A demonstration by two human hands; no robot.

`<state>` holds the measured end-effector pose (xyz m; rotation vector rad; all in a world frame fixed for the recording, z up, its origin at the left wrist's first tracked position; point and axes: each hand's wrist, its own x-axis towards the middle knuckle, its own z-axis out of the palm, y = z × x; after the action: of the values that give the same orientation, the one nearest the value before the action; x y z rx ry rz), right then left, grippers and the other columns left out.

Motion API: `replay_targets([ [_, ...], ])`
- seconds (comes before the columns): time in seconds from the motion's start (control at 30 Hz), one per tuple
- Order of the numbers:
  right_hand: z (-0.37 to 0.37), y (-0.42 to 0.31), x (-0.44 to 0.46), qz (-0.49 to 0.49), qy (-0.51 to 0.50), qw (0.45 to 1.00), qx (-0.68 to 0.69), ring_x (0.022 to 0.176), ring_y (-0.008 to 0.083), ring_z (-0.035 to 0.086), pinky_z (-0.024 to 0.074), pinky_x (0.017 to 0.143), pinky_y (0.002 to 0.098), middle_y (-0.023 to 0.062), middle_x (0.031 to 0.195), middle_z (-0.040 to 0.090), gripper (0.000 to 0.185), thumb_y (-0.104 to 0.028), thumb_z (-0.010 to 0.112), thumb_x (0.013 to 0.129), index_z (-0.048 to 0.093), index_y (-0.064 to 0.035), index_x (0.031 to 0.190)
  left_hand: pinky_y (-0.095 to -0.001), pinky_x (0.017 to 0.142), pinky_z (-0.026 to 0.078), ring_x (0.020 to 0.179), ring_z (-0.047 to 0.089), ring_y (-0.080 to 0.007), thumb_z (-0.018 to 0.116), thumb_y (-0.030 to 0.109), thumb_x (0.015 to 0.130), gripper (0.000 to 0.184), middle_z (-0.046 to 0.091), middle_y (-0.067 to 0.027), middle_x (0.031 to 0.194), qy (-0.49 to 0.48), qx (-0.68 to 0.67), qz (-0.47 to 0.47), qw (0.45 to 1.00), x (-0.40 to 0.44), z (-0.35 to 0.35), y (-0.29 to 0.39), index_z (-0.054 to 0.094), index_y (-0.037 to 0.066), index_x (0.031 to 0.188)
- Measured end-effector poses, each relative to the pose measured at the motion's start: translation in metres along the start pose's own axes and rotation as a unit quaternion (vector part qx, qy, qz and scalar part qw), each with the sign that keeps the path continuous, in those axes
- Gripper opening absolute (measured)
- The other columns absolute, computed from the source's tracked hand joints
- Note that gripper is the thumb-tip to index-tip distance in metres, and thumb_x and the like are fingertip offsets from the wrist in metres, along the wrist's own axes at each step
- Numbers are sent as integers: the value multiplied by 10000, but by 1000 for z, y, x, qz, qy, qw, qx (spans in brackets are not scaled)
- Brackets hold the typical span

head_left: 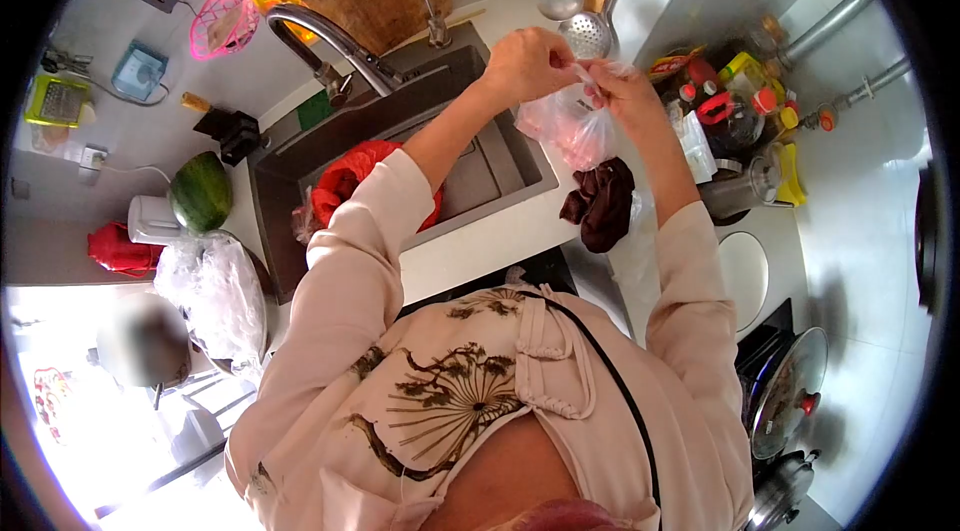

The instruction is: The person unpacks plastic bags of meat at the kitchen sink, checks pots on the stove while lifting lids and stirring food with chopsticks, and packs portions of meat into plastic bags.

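A clear plastic bag (570, 129) with pinkish contents hangs by its gathered top over the counter at the sink's right edge. My left hand (528, 65) is closed on the top of the bag from the left. From the right, my right hand (622, 89) pinches the same gathered plastic, close beside my left fingers. Just below the bag, a dark brown crumpled cloth or bag (603, 204) lies on the counter (520, 231). The contents are blurred behind the plastic.
The sink (480, 171) holds a red plastic bag (345, 179); a faucet (350, 46) arches over it. Bottles and jars (740, 116) crowd the right side. A watermelon (200, 192) stands at left. A lidded pan (790, 393) is at lower right.
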<state>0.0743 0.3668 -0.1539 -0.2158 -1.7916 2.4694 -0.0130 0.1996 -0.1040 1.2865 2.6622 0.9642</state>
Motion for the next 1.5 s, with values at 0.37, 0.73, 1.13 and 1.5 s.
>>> replay_targets([
  [0.37, 29, -24, -9, -477, 28, 593, -648, 764, 285, 546, 466, 645, 381, 89, 769, 496, 69, -39, 547, 691, 490, -47, 729, -357, 770, 491, 837, 616, -253, 592, 83, 796, 335, 617, -86, 1025, 79, -115, 214, 967, 29, 31, -25, 579, 115, 1129],
  [0.73, 1, -10, -19, -347, 56, 581, -734, 755, 280, 536, 452, 629, 404, 74, 782, 513, 59, -121, 595, 732, 552, -82, 741, -407, 718, 499, 820, 604, -305, 592, 179, 780, 116, 610, -121, 818, 48, 192, 245, 949, 39, 40, -52, 580, 71, 822],
  [1.13, -56, 85, -92, -107, 35, 949, -295, 803, 218, 601, 460, 704, 357, 82, 1003, 623, 212, -226, 599, 839, 610, -15, 812, -434, 744, 493, 814, 625, -340, 479, 177, 820, 200, 649, -147, 858, -78, 188, -23, 979, 31, 109, -145, 621, 52, 882],
  [1.5, -16, 61, -2, -144, 25, 835, -530, 723, 81, 501, 423, 650, 233, 15, 805, 586, 227, -121, 564, 858, 606, 23, 1029, -391, 803, 461, 855, 608, -268, 531, 299, 863, 362, 628, -170, 978, -122, -178, 133, 967, 10, 50, -38, 585, 22, 1090],
])
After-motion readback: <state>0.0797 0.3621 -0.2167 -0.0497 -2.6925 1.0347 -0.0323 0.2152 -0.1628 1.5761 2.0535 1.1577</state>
